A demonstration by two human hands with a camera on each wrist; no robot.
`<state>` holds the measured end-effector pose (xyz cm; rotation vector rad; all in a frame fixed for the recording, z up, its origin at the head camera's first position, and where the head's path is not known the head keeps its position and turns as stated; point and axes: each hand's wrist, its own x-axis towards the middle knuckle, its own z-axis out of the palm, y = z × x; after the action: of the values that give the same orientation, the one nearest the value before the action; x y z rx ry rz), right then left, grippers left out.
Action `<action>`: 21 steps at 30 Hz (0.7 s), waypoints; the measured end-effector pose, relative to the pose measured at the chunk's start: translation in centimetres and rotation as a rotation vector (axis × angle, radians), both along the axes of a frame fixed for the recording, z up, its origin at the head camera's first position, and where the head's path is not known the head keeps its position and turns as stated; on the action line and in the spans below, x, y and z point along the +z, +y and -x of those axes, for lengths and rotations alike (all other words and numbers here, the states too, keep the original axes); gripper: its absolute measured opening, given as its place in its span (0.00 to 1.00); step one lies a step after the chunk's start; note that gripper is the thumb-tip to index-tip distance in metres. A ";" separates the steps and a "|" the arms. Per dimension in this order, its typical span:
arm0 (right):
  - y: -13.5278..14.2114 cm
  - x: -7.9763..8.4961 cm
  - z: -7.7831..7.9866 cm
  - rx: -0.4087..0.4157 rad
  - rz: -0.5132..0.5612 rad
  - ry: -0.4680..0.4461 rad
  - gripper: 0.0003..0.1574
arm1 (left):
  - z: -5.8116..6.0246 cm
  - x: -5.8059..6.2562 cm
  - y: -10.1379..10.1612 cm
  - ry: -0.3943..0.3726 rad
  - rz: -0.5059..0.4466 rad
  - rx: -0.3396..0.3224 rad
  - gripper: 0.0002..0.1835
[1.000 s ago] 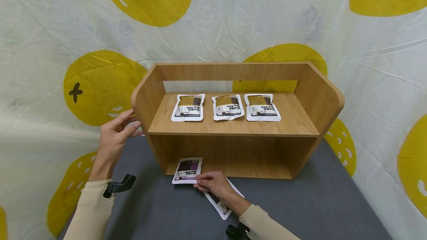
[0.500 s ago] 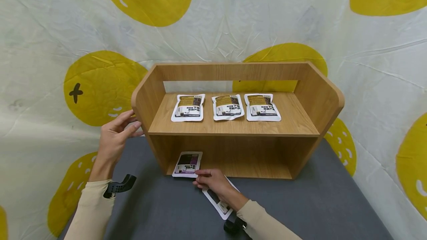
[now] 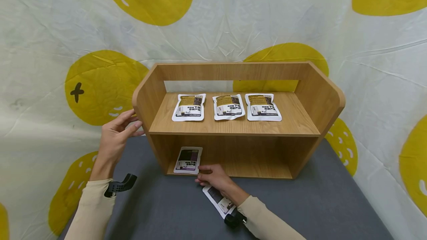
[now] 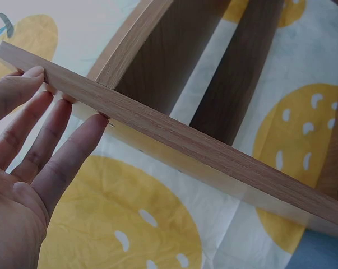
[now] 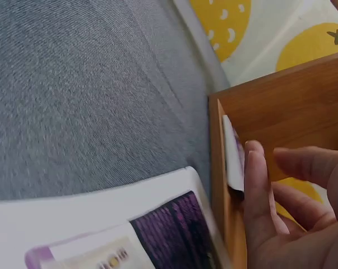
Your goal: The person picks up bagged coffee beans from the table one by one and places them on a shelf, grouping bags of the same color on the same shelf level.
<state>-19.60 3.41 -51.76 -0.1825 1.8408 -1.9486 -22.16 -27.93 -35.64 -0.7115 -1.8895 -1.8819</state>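
Note:
A purple-and-black printed pouch [image 3: 187, 161] lies at the left of the wooden shelf unit's lower level, its near edge by the front edge. My right hand [image 3: 218, 179] is at its near right corner; in the right wrist view, thumb and forefinger [image 5: 303, 162] stand apart with a gap between them. Under the right wrist a second purple pouch [image 3: 218, 199] lies slanted on the table, partly hidden. My left hand [image 3: 116, 132] touches the left side panel [image 4: 157, 123] of the shelf, fairly straight fingertips on its outer face and thumb at its edge.
Three brown-and-white pouches, left [image 3: 188, 107], middle [image 3: 228, 107] and right [image 3: 263, 107], lie in a row on the upper level [image 3: 297, 121]. The unit stands on a grey cloth-covered table [image 3: 317, 203]. Behind hangs a white curtain [image 3: 217, 17] with yellow fruit shapes.
My right hand has moved forward with the pouch, which has slid from overhanging the front edge to lying inside the lower level. More of the slanted pouch shows. The left hand stays put.

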 end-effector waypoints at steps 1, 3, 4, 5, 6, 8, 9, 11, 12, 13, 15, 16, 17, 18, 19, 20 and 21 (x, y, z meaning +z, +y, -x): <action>0.2 0.1 0.0 -0.003 -0.013 0.021 0.29 | 0.0 0.0 0.0 0.000 0.001 0.000 0.24; 0.7 0.3 0.0 -0.013 -0.028 0.048 0.28 | 0.0 0.0 0.1 -0.002 0.001 0.000 0.24; 0.9 0.5 0.0 -0.012 -0.028 0.059 0.27 | 0.0 0.1 0.1 -0.003 0.001 0.002 0.24; 1.2 0.6 0.0 -0.007 -0.025 0.071 0.27 | -0.1 0.1 0.2 -0.002 0.000 0.001 0.24; 1.5 0.8 0.0 0.000 -0.025 0.081 0.26 | -0.1 0.1 0.2 0.002 -0.003 -0.003 0.24; 2.1 1.2 -0.2 0.017 -0.034 0.102 0.26 | -0.2 0.1 0.2 0.008 -0.011 -0.011 0.24; 2.5 1.4 -0.3 0.029 -0.041 0.111 0.26 | -0.2 0.1 0.2 0.011 -0.014 -0.016 0.24; 3.1 1.7 -0.5 0.052 -0.058 0.126 0.26 | -0.2 0.1 0.1 0.014 -0.018 -0.021 0.24; 3.4 1.7 -0.6 0.059 -0.069 0.132 0.26 | -0.2 0.1 0.1 0.012 -0.018 -0.020 0.24; 3.7 1.8 -0.7 0.067 -0.080 0.136 0.26 | -0.2 0.1 0.2 0.008 -0.015 -0.015 0.24; 4.3 1.9 -0.9 0.081 -0.091 0.141 0.27 | -0.2 0.1 0.2 -0.001 -0.006 -0.004 0.25; 4.6 2.0 -1.0 0.088 -0.095 0.145 0.27 | -0.2 0.1 0.2 -0.005 0.000 0.003 0.25; 4.9 2.0 -1.1 0.095 -0.100 0.149 0.27 | -0.2 0.1 0.2 -0.008 0.004 0.009 0.25; 5.2 2.1 -1.2 0.104 -0.108 0.155 0.27 | -0.2 0.1 0.2 -0.011 0.006 0.013 0.25; 5.5 2.2 -1.3 0.113 -0.121 0.165 0.27 | -0.2 0.1 0.2 -0.012 0.007 0.016 0.25; 5.8 2.2 -1.4 0.122 -0.133 0.175 0.27 | -0.2 0.1 0.2 -0.014 0.007 0.017 0.25; 6.1 2.3 -1.4 0.131 -0.140 0.178 0.27 | -0.2 0.1 0.2 -0.014 0.006 0.017 0.25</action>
<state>-18.18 9.54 -49.47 -0.4327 2.0160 -1.7560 -21.99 -27.74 -35.55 -0.6837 -1.9050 -1.8757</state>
